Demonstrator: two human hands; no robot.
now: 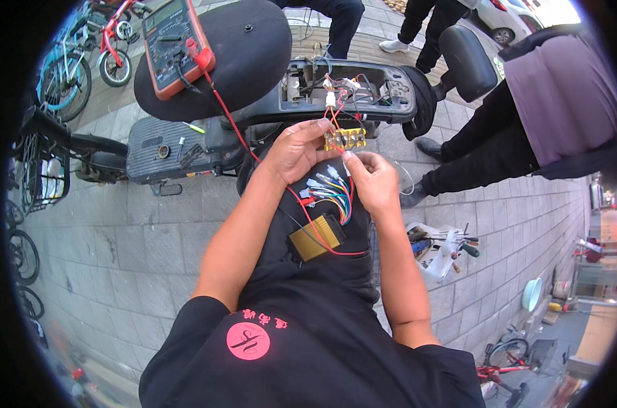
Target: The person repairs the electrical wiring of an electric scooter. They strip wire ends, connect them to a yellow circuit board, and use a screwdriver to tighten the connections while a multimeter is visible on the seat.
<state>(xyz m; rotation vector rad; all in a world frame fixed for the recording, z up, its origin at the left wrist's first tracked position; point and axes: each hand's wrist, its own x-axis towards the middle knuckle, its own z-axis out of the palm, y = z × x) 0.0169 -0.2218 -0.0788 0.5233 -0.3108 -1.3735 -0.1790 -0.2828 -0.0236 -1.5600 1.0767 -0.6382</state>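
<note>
My left hand (pixel 300 148) is closed on the left end of a yellow terminal block (pixel 349 139) with metal screw contacts. My right hand (pixel 373 180) pinches a red wire at the block's lower edge; its far tip is hidden by my fingers. Red and orange wires run from the block up to a white connector (pixel 331 99) in the opened scooter body (pixel 383 102). On my lap lies a gold finned controller box (pixel 315 239), its bundle of coloured wires (pixel 332 194) ending in several plugs.
A red-framed multimeter (pixel 178 44) rests on the raised black seat (pixel 254 61), its red lead trailing to my lap. Tools fill a white tray (pixel 444 251) on the paving to the right. A person in dark trousers (pixel 485 129) stands close at the right; others are beyond the scooter.
</note>
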